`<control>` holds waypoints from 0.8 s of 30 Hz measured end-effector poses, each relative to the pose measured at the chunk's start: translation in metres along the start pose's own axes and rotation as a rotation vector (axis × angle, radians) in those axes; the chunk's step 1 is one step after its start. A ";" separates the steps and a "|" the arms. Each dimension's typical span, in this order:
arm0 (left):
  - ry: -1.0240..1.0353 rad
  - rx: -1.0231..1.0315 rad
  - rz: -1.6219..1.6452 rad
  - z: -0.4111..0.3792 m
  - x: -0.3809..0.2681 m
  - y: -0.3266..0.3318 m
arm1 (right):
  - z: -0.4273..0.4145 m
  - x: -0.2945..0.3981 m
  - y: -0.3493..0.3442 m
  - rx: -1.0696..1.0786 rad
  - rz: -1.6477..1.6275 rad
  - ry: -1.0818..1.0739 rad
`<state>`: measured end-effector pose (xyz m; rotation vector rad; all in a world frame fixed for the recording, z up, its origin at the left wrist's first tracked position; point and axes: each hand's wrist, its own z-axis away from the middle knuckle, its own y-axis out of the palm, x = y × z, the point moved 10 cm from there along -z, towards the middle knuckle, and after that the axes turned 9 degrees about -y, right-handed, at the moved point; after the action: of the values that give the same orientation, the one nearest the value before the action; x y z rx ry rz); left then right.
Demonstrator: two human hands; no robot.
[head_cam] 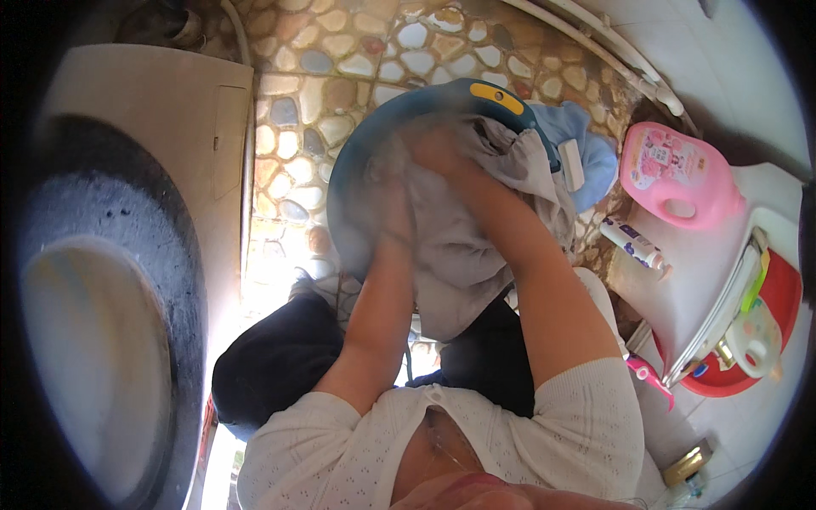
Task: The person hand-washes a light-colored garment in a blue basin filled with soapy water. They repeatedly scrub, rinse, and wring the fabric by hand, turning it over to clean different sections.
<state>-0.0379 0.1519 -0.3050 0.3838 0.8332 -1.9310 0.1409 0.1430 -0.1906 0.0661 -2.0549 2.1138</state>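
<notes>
A light grey cloth lies bunched in and over the near edge of a dark teal plastic basin on the floor. Both hands are down at the basin, and the view there is hazy. My left hand, the one at the left of the picture, cannot be told apart clearly. My right hand rests on the cloth, its fingers blurred. Beside the basin's right rim lies a light blue cloth, with a whitish bar on it.
A front-loading washing machine stands at the left. At the right are a pink detergent jug, a white tube and a red basin holding several items. Pipes run along the wall above the pebble-patterned floor.
</notes>
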 end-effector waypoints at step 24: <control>-0.085 1.138 0.917 0.275 -0.149 0.067 | 0.099 -0.047 -0.184 -0.443 -0.702 0.479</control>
<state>0.1149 0.0388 -0.0483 1.1013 -0.5555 -1.3130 0.2076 0.0434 -0.0135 0.1677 -1.7914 1.1114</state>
